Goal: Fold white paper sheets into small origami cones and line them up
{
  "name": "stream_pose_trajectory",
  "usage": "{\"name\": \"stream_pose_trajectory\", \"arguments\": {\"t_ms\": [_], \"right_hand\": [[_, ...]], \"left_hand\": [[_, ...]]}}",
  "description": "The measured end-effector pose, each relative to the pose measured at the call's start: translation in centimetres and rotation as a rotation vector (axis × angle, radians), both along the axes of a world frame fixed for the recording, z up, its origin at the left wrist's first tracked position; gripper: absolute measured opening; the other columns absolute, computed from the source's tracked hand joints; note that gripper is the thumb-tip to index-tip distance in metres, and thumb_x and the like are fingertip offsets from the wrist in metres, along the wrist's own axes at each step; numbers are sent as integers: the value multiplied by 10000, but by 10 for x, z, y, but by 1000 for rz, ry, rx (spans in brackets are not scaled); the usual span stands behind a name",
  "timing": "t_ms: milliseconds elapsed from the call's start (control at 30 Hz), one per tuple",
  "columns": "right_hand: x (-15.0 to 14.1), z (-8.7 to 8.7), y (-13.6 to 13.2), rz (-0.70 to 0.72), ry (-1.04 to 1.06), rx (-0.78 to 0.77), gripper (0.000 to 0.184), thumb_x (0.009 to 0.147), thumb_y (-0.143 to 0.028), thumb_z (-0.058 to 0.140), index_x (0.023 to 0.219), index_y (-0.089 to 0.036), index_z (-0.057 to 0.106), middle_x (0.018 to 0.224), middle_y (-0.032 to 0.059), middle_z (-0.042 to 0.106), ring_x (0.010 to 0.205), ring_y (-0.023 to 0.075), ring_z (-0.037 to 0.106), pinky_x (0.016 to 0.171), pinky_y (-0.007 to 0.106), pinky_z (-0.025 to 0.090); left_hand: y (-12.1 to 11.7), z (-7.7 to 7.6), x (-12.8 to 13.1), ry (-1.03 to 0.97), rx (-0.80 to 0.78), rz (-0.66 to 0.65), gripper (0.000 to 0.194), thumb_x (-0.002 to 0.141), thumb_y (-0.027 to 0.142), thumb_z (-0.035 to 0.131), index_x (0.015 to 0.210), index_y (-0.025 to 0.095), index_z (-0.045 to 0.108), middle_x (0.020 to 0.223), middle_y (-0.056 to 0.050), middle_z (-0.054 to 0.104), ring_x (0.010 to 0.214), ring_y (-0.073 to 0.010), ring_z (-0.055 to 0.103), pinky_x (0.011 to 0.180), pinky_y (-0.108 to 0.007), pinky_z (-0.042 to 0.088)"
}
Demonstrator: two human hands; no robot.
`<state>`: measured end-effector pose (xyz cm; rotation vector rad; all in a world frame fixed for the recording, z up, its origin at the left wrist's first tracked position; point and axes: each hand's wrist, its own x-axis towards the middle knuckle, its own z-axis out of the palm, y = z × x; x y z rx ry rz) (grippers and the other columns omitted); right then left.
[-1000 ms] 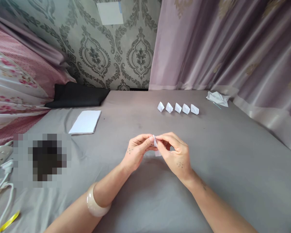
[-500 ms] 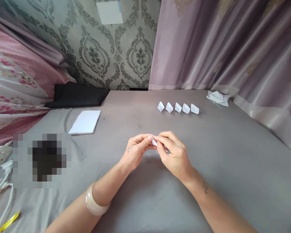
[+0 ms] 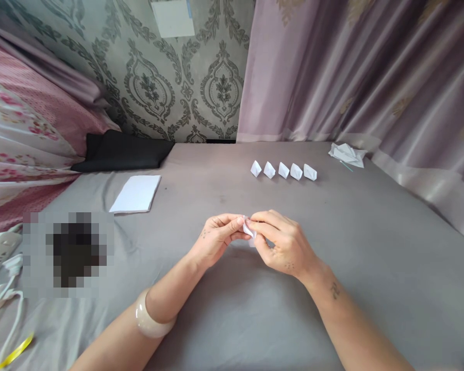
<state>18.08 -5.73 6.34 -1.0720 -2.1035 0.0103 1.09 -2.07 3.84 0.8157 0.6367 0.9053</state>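
A small piece of folded white paper (image 3: 249,230) is held between my two hands above the grey cloth. My left hand (image 3: 221,236) pinches its left side between thumb and fingers. From the right, my right hand (image 3: 281,240) grips it with thumb and fingertips, which hide part of the folds. Beyond my hands, several folded white paper shapes (image 3: 283,170) stand in a row on the cloth.
A stack of white paper (image 3: 136,194) lies to the left, with a black folded cloth (image 3: 123,150) behind it. Crumpled white paper (image 3: 347,154) sits at the far right near the curtain. At the left edge are a power strip (image 3: 0,253) and a yellow strip (image 3: 16,351).
My right hand has shifted slightly to the right and its wrist has turned. More of the folded paper shows between my hands. My left hand has hardly moved.
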Motion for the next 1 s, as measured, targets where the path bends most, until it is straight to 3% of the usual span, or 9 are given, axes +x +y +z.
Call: {"name": "stream_pose_trajectory", "arguments": {"t_ms": [267,400,567,733,867,1000], "right_hand": [[0,-2,0,1,-31,3,346,786,-50,447,1016,-227,635,970,45,668,770,165,594,689,307,511],[-3,3,-3,4,73,-157,378,806,-52,431,1095,-236,590,1037,60,625,875,174,602,750,304,518],[-11,12,-7,43,283,-380,247,841,-108,470,1031,-214,588,1016,64,586,863,155,594,758,286,521],[-20,4,-4,-58,406,-290,78,860,-226,551,857,-217,629,914,47,631,799,152,612,709,286,524],[-26,-4,-2,-150,483,-216,125,867,-238,559,763,-216,624,854,34,653,746,141,612,680,281,517],[-30,-5,-6,-232,513,-260,101,861,-242,583,763,-222,597,762,3,641,688,128,597,671,269,508]], "left_hand": [[1,2,0,13,-18,57,162,719,274,758,803,135,753,791,-63,720,739,-156,664,735,-297,555],[1,3,0,8,-16,72,158,712,270,764,807,144,756,819,-67,727,748,-161,668,751,-310,557],[0,4,-1,10,7,75,146,725,271,755,802,146,754,816,-74,731,785,-175,674,769,-316,549],[-3,4,1,29,45,123,103,738,263,741,771,166,751,764,-54,723,762,-169,665,745,-301,534],[-7,4,5,63,65,185,105,721,280,750,744,177,751,767,-43,717,794,-179,655,760,-307,523],[-8,4,7,84,95,213,107,733,282,738,740,175,742,758,-23,700,724,-135,626,738,-276,508]]}}
